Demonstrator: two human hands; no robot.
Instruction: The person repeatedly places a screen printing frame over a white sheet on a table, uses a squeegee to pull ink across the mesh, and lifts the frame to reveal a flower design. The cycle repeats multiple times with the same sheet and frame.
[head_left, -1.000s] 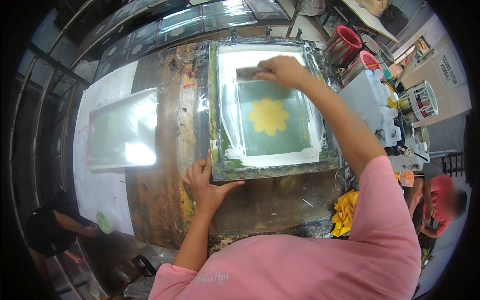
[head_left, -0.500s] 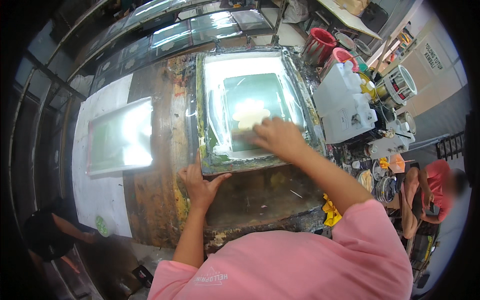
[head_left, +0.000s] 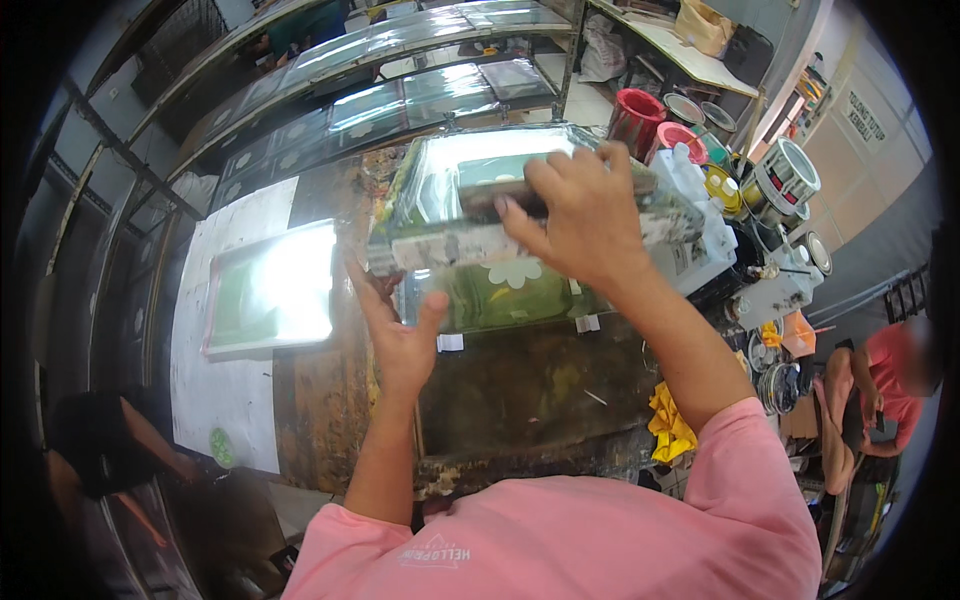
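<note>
A screen-printing frame (head_left: 470, 250) is tilted up, its near edge raised off the table. My right hand (head_left: 590, 205) is closed around a squeegee (head_left: 500, 200) with a dark wooden handle, over the frame's near edge. Close to the frame's near left corner is my left hand (head_left: 400, 335), thumb spread away and fingers reaching up; the corner partly hides their tips. Beneath the frame lies a clear-looking sheet over green (head_left: 490, 305) with a pale flower shape (head_left: 513, 273) on it. Small white tabs (head_left: 451, 343) sit at the sheet's near edge.
On the left, a plastic-covered stack of sheets (head_left: 270, 290) rests on white paper (head_left: 230, 400). Paint cans (head_left: 637, 115) and white jugs (head_left: 690, 240) crowd the right side. A yellow cloth (head_left: 671, 425) lies at the near right. Drying racks (head_left: 370, 115) stand behind; two people are nearby.
The frame's near edge has risen from the table, uncovering the sheet with the flower shape. My right hand has lifted with the squeegee, and my left thumb has come off the frame's near edge.
</note>
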